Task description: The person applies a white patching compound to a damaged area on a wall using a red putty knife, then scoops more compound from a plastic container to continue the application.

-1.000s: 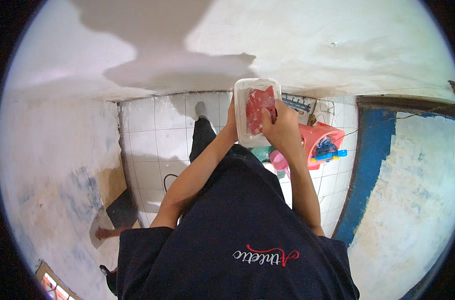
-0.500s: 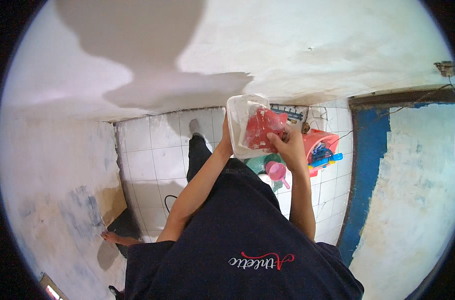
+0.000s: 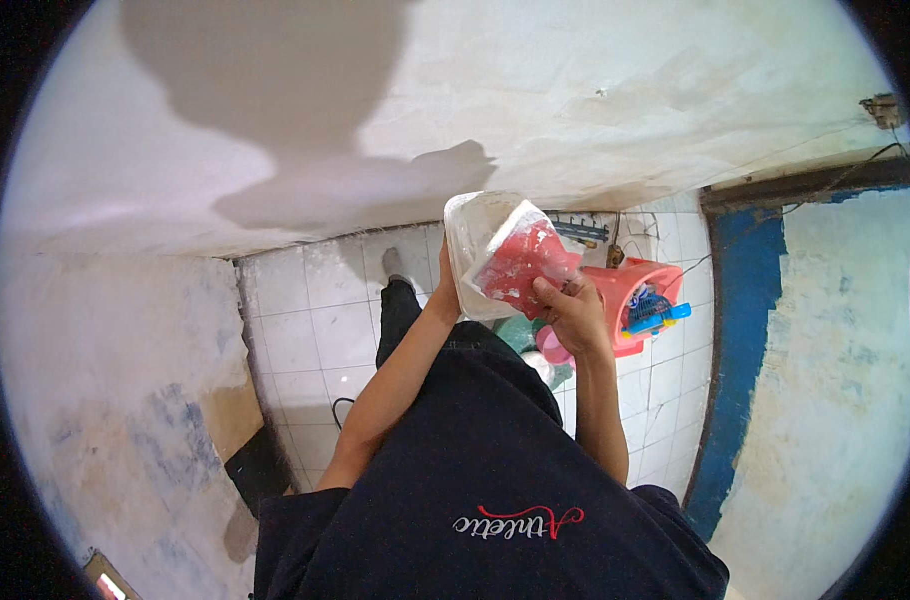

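Note:
My left hand (image 3: pixel 445 292) grips the left side of a white plastic tub (image 3: pixel 465 292), its fingers mostly hidden behind the wall of the tub. Whitish paste coats the inside. My right hand (image 3: pixel 577 318) pinches a red flat scraper (image 3: pixel 523 262), thumb on top. White paste lines the scraper's far-left edge and spots its face. The blade is tilted over the right part of the tub; I cannot tell whether it touches the rim.
The patchy white wall (image 3: pixel 535 110) rises just ahead. On the tiled floor (image 3: pixel 337 335), a coral-pink plastic stool (image 3: pixel 615 285) with blue items inside lies to the right, near a pink dipper (image 3: pixel 553 346) and green plastic (image 3: pixel 515 332). A blue-painted strip (image 3: pixel 740 340) borders the right wall.
The scraper has turned and shifted slightly right, showing a thick white edge of paste. The tub has moved slightly left. Another hand at the lower left wall has left the view.

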The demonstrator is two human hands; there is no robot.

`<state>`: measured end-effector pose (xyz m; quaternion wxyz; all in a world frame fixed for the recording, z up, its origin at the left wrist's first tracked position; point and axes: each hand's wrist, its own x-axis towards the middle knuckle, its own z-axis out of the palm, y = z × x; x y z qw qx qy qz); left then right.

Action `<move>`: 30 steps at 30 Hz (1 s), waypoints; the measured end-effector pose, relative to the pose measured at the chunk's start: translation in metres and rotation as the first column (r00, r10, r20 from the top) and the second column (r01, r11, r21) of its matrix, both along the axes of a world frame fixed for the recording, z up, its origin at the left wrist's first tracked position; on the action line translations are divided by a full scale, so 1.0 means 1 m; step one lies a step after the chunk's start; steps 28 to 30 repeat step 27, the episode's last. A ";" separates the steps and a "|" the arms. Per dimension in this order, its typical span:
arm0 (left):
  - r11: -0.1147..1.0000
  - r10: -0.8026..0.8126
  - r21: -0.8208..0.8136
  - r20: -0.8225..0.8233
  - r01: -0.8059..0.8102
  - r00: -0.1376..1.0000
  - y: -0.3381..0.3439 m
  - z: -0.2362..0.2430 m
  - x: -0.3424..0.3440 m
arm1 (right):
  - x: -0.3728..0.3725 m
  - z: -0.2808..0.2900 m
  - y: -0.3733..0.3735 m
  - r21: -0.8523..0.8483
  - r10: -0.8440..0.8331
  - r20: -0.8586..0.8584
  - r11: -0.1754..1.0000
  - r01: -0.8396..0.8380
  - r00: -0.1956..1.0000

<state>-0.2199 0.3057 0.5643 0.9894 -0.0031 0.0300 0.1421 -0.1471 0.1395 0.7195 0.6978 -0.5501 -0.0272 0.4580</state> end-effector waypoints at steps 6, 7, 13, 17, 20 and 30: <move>1.000 0.011 0.014 -0.019 -0.011 1.000 0.000 0.000 -0.002 | 0.000 0.006 -0.002 0.159 -0.034 -0.210 0.985 0.068 0.977; 1.000 0.013 0.013 -0.023 -0.013 1.000 0.001 0.000 -0.004 | 0.000 0.004 -0.002 0.188 -0.019 -0.253 0.980 0.068 0.967; 0.997 0.069 0.044 -0.069 -0.066 0.995 0.012 -0.008 -0.029 | -0.005 -0.016 0.012 0.281 -0.117 -0.262 0.941 0.191 0.958; 0.986 0.151 0.089 -0.124 -0.140 0.981 0.031 -0.019 -0.072 | 0.026 -0.039 0.054 0.272 -0.257 -0.381 0.887 0.374 0.888; 0.964 0.241 0.164 -0.222 -0.208 0.945 0.045 -0.038 -0.122 | 0.050 -0.089 0.098 0.244 -0.221 -0.365 0.915 0.322 0.904; 0.917 0.388 0.223 -0.294 -0.332 0.873 0.061 -0.059 -0.192 | 0.124 -0.173 0.187 0.173 -0.155 -0.275 0.963 0.207 0.949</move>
